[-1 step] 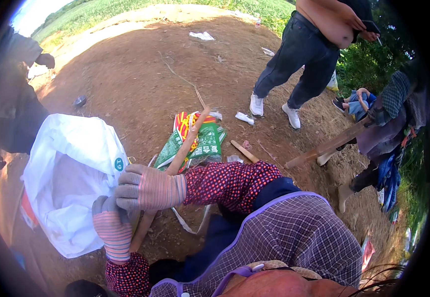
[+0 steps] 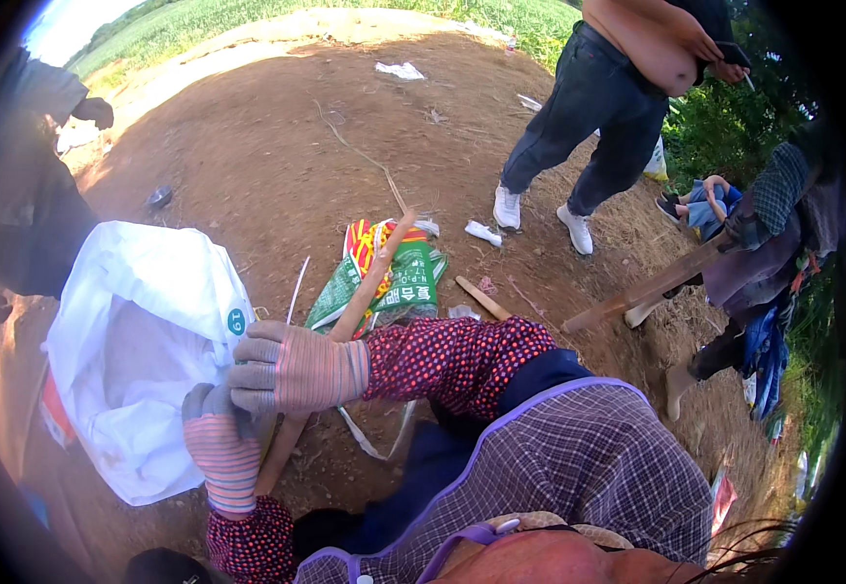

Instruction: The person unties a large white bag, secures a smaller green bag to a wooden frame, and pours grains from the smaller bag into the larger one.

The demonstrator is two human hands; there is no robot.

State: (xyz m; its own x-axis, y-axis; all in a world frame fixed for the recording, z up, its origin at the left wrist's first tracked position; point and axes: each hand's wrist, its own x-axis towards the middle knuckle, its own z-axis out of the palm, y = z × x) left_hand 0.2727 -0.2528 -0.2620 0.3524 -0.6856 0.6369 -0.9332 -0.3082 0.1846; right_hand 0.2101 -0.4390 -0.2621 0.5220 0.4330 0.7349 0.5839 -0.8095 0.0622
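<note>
Fingers of both gloved hands pinching white sack's rim, wooden handle alongside, bare dirt beyond.

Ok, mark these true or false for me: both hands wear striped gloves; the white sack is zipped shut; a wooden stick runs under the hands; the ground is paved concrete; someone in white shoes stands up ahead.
1. Both hands wear striped gloves: true, the left hand and right hand both do.
2. The white sack is zipped shut: false, its mouth gapes open beside the hands.
3. A wooden stick runs under the hands: true.
4. The ground is paved concrete: false, it is bare brown dirt.
5. A person in white shoes stands ahead: true.
</note>
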